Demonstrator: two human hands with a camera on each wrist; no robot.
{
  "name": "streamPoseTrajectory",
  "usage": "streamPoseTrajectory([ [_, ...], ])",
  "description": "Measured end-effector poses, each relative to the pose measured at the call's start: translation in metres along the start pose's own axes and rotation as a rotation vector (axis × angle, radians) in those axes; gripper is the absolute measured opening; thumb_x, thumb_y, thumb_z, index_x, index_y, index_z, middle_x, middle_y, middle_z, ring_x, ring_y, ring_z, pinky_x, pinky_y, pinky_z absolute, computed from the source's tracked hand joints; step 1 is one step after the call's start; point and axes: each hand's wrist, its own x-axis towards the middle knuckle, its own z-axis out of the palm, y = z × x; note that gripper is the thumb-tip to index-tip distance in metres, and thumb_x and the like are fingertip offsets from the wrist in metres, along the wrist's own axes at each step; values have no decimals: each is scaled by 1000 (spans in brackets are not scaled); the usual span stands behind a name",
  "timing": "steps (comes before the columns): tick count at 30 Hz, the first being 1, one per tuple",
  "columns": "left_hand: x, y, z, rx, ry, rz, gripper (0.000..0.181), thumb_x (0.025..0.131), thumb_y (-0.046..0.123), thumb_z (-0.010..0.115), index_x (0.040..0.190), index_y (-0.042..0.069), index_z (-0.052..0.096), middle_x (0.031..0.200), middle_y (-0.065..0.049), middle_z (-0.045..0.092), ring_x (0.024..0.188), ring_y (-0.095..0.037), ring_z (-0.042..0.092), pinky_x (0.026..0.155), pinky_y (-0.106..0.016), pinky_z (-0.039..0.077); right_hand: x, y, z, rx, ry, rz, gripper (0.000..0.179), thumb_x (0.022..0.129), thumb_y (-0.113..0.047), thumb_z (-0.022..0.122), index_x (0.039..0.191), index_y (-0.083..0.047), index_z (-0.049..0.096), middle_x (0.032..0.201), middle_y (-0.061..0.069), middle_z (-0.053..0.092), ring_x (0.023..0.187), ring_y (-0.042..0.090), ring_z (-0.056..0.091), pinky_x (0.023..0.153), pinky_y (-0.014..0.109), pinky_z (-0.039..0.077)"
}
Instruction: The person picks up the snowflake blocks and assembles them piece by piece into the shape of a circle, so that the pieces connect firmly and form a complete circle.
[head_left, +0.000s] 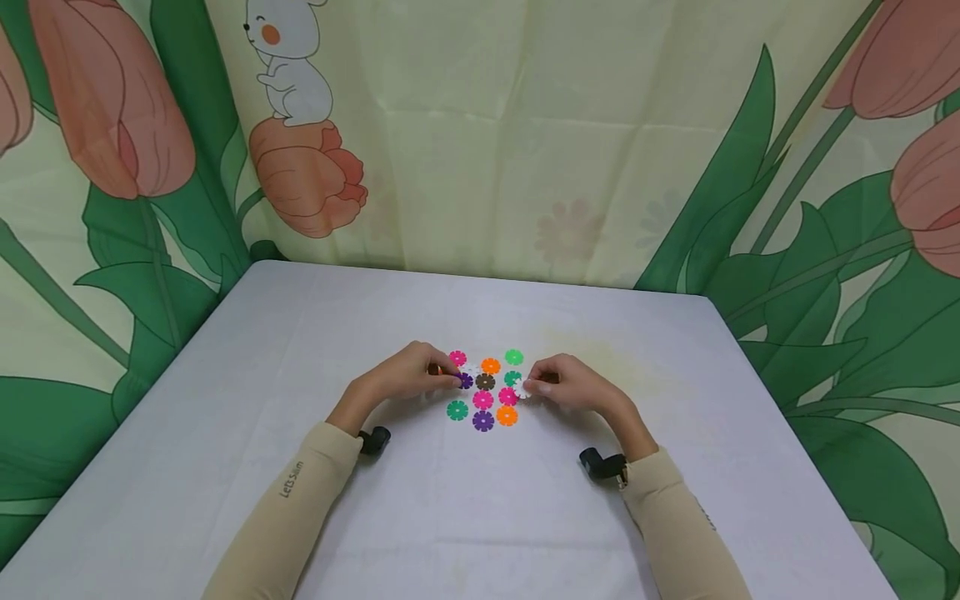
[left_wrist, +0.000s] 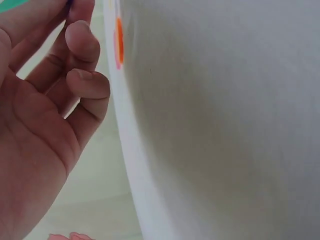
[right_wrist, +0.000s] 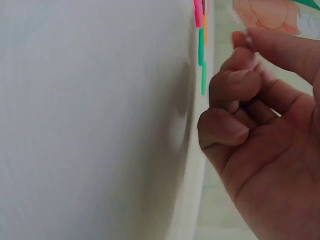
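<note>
Notched plastic snowflake discs lie in loose rows on the white table, between my two hands in the head view. My left hand pinches a purple snowflake disc at the left of the group; only a sliver of it shows at the fingertips in the left wrist view. On the right, a white snowflake disc is pinched between thumb and index finger of my right hand, held close over the discs there. The remaining fingers of the right hand are curled in. An orange disc is partly hidden behind the left fingers.
Around the held pieces lie a brown disc, a light green disc, a pink disc, a teal disc and several others. A tulip-printed curtain hangs behind the far edge of the table.
</note>
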Motion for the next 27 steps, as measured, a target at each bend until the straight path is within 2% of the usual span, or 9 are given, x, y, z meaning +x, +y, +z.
streamPoseTrajectory([
  [3,1,3,2,27,16,28,19,97,26,79,112,16,83,91,-1,73,80,-16,56,68,-24,50,3,-4,4,68,-2,-53,16,104,-19,67,102,-6,75,93,9,70,86,19,56,76,25,51],
  [7,3,7,4,53,22,76,20,96,24,80,112,14,83,94,0,76,82,-16,58,69,-23,52,6,-9,9,154,-24,-73,19,105,-19,64,104,-3,74,94,16,68,86,20,55,77,25,50],
  [11,6,10,7,69,14,112,19,96,23,79,113,13,83,99,0,79,84,-14,60,72,-22,53,9,-10,14,194,-56,-98,21,106,-19,63,105,0,72,94,21,66,86,20,55,76,24,49],
  [21,5,15,9,125,-1,179,19,97,23,79,112,13,83,105,0,81,90,-12,64,79,-21,55,13,-18,23,206,-90,-134,21,106,-18,62,102,0,72,94,17,68,87,18,57,78,25,51],
  [27,4,16,10,142,-5,218,17,97,22,78,111,12,83,101,1,80,87,-11,62,79,-21,54,12,-20,26,215,-91,-112,20,107,-18,61,102,-3,73,92,13,67,85,17,57,76,25,50],
])
